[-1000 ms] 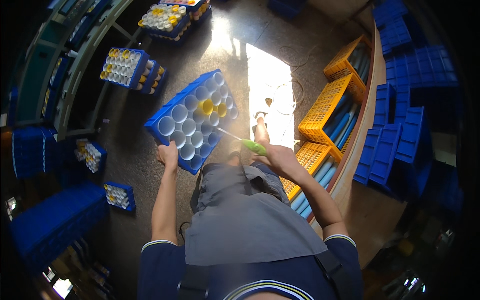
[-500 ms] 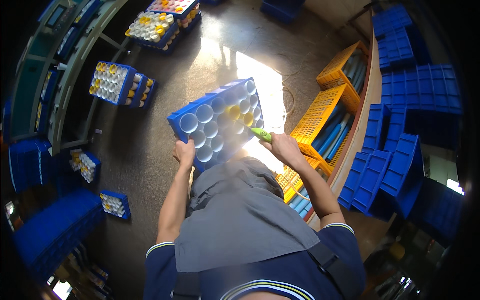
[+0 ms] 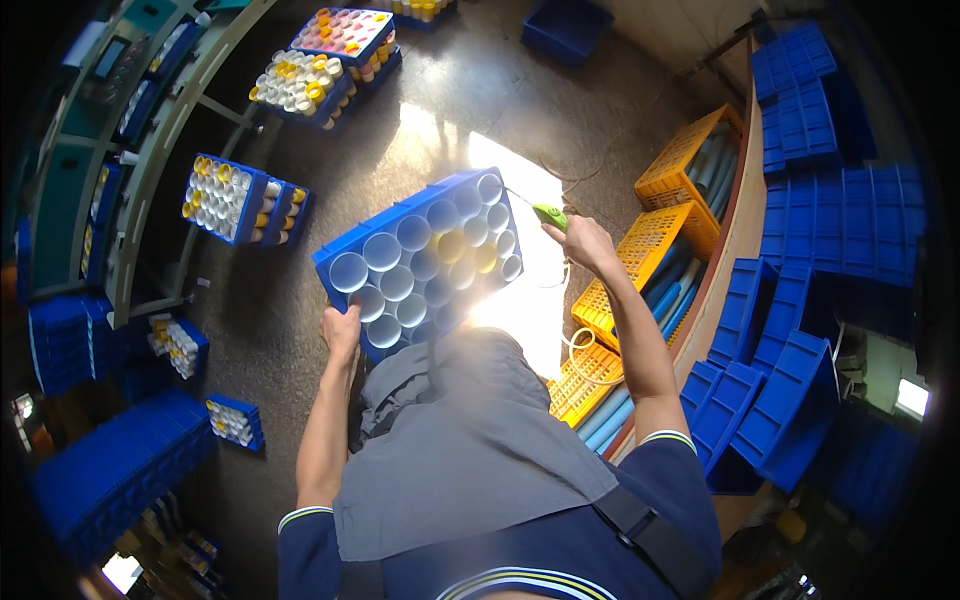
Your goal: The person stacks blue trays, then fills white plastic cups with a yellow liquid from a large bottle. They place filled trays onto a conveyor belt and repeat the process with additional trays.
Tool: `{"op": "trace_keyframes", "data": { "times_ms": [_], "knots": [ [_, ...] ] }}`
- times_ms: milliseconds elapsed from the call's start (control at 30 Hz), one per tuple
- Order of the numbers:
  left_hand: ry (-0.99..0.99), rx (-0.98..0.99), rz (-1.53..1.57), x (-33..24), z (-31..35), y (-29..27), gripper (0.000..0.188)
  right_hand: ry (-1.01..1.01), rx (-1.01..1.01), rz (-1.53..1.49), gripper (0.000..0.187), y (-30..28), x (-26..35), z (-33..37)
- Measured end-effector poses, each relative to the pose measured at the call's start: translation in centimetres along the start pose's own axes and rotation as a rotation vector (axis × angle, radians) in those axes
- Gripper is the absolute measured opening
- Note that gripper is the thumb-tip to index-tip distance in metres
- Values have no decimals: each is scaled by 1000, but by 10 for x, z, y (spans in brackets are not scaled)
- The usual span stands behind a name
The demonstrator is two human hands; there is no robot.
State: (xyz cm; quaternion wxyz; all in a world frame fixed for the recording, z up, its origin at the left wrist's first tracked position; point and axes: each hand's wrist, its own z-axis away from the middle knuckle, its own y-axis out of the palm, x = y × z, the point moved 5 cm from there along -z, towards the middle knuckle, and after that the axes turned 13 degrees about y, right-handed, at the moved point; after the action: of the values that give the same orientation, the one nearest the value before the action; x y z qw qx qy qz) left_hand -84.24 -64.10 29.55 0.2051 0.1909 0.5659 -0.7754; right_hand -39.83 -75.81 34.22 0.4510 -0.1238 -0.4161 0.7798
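A blue plastic crate (image 3: 398, 213) tilts in front of me above my lap, filled with rows of white open-ended tubes (image 3: 397, 283); a few in the middle look yellow. My left hand (image 3: 342, 330) grips the crate's near left edge, fingers hidden behind it. In my right hand (image 3: 583, 243) is a green air blow gun (image 3: 550, 216), fingers wrapped round its handle. Its thin nozzle points at the tubes near the crate's far right corner. Glare washes out the lower middle of the crate.
Yellow baskets (image 3: 640, 240) of blue and grey tubes stand along a ledge on the right, a pale hose (image 3: 582, 345) looping over them. Blue crates (image 3: 840, 215) are stacked beyond. Tube-filled crates (image 3: 222, 195) sit on the floor at left, beside a machine frame (image 3: 165, 140).
The blow gun has moved up and right, from the crate's middle to its far right corner. The crate and my left hand have shifted slightly left.
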Motion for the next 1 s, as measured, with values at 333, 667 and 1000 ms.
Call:
{"op": "trace_keyframes", "data": {
  "times_ms": [333, 667, 1000],
  "knots": [
    [76, -32, -37, -27, -49, 3, 43, -75, 105, -27, 53, -15, 45, -8],
    [115, -21, -162, -50, -81, 13, 64, -314, 92, 11, 51, -9, 110, 26],
    [94, 1, -146, -71, -81, 24, 70, -400, 65, 34, 33, -4, 141, 57]
  ]
}}
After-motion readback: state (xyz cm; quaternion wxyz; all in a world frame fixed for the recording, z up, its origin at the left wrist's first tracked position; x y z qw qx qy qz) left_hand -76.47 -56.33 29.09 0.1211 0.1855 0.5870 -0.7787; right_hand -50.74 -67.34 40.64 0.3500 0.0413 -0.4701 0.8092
